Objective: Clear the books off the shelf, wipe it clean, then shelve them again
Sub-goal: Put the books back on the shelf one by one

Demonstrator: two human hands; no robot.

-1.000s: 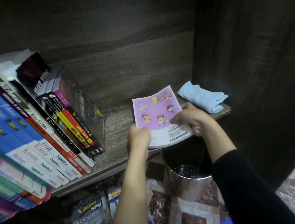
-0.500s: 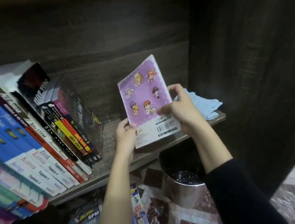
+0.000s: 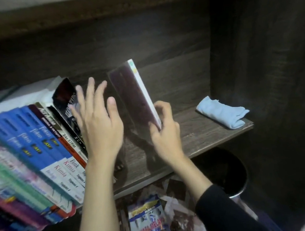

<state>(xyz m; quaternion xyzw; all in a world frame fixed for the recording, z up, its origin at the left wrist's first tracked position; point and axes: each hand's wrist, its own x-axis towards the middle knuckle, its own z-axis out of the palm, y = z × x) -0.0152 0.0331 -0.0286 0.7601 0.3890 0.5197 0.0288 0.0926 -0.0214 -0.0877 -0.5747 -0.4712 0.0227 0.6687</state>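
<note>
1. Books are the subject: nearest the viewer, at six o'clock, one book with a blue and red cover lies flat on the floor below the shelf.
2. At five o'clock, a round metal bin stands on the floor beneath the shelf's edge.
3. The wooden shelf crosses the middle of the view.
4. At nine o'clock, a row of books leans on the shelf, spines outward, mostly blue and white.
5. The left hand, near centre, is spread wide with fingers apart, holding nothing, its palm against the last leaning book of the row.
6. The right hand, just right of centre, pinches the lower edge of a thin dark book, which stands nearly upright on the shelf, tilted slightly left.
7. At three o'clock, farther back, a folded light blue cloth rests on the shelf by the right wall.
</note>
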